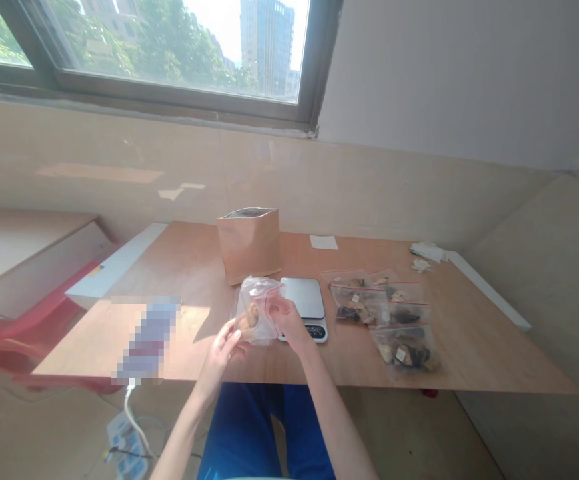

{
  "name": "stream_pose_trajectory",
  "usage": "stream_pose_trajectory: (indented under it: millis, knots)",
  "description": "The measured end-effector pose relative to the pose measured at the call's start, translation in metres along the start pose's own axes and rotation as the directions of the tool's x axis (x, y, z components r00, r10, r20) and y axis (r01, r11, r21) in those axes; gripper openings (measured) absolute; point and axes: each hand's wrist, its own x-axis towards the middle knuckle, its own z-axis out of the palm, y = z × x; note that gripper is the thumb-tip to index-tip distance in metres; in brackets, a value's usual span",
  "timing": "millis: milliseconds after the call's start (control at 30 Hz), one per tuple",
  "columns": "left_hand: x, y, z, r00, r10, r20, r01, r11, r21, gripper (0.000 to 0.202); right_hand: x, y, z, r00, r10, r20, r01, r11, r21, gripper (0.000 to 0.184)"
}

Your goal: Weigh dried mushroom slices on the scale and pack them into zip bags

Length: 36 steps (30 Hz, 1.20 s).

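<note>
A clear zip bag (264,327) with a few brown, dried-looking pieces in it is held up between my two hands, in front of the paper bag. My left hand (226,343) pinches its lower left corner. At its upper right, by the red zip strip, the fingers of my right hand (286,317) are closed on the edge. Just right of the bag sits a kitchen scale (303,299) with a silver plate, partly hidden by my right hand. Behind stands an upright brown paper bag (249,247), its top open and silvery inside.
Several filled zip bags (404,353) with small white labels lie right of the scale. A white paper (324,243) and crumpled white material (428,252) lie farther back. A pixelated device (149,340) with a white cable (132,413) is at the left table edge.
</note>
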Motion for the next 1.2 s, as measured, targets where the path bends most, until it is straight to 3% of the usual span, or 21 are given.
stream_pose_trajectory:
  millis: [167,300,433,600,767,933,1067,1200]
  knots:
    - [-0.003,0.006,0.003,1.000,0.013,-0.028,-0.017,0.994,-0.112,0.068,-0.004,-0.001,0.002,0.987,0.094,0.134,-0.085,0.994,-0.072,0.040]
    - [-0.003,0.009,-0.001,0.996,0.085,0.034,-0.079,0.983,-0.166,0.063,-0.006,0.005,0.004,0.962,0.142,0.234,-0.129,0.989,-0.071,0.050]
    - [-0.005,0.015,-0.006,0.992,0.080,0.102,-0.070,0.993,-0.096,0.058,-0.007,0.011,0.006,0.961,0.102,0.256,-0.103,0.995,-0.009,0.050]
    - [-0.004,0.018,-0.004,0.997,0.061,0.040,-0.058,0.997,-0.055,0.063,-0.010,0.011,0.011,0.960,0.074,0.270,-0.099,0.992,0.078,0.041]
    - [0.002,0.011,0.002,0.992,0.046,-0.120,-0.064,0.987,-0.148,0.055,-0.012,0.019,0.015,0.970,0.178,0.166,-0.189,0.980,0.055,0.044]
    - [0.008,0.003,0.007,0.958,0.053,-0.280,-0.093,0.987,-0.134,0.041,-0.013,0.028,0.023,0.975,0.222,0.015,-0.222,0.973,0.058,0.036]
    - [0.010,0.002,0.012,0.941,0.072,-0.329,-0.129,0.979,-0.156,0.039,-0.016,0.034,0.031,0.970,0.192,-0.149,-0.176,0.978,0.115,0.030]
    - [0.010,0.002,0.014,0.893,0.128,-0.432,-0.168,0.984,-0.056,0.040,-0.018,0.037,0.034,0.964,0.041,-0.263,-0.033,0.999,0.035,0.023]
